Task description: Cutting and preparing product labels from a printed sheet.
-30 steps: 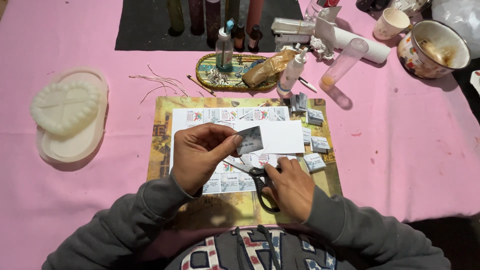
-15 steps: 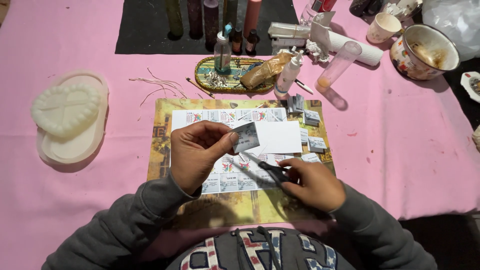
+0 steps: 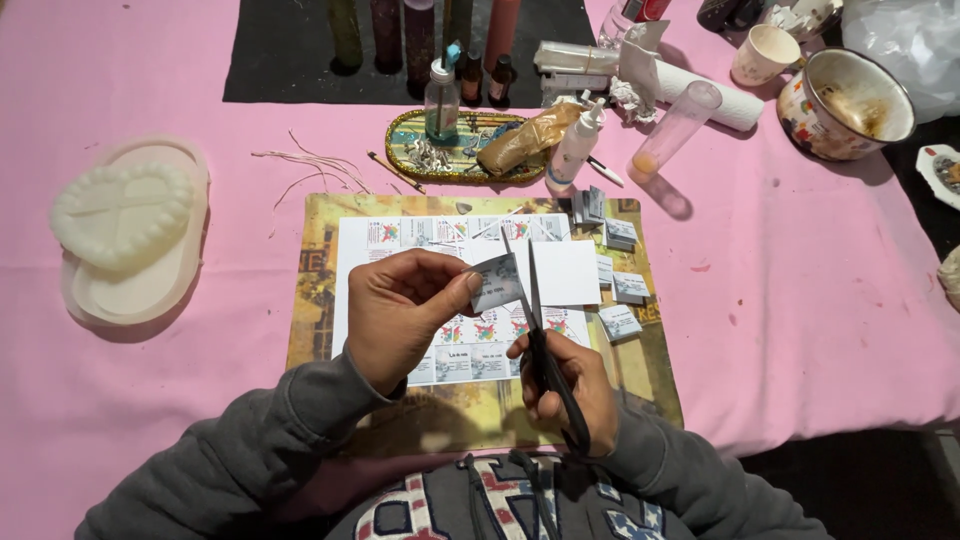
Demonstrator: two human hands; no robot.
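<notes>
1. Near the table's left edge we see a white heart mould [image 3: 118,213].
2. Our left hand [image 3: 405,315] pinches a small paper cutout [image 3: 497,281] above the printed sheet [image 3: 400,240].
3. Our right hand [image 3: 565,385] grips black scissors [image 3: 535,330], blades parted at the cutout's right edge.

Both arms wear thick grey sweatshirt sleeves [image 3: 255,450] with ribbed cuffs at the wrists. The chest [image 3: 480,505] carries large white block letters edged in red, and dark drawcords hang down.
</notes>
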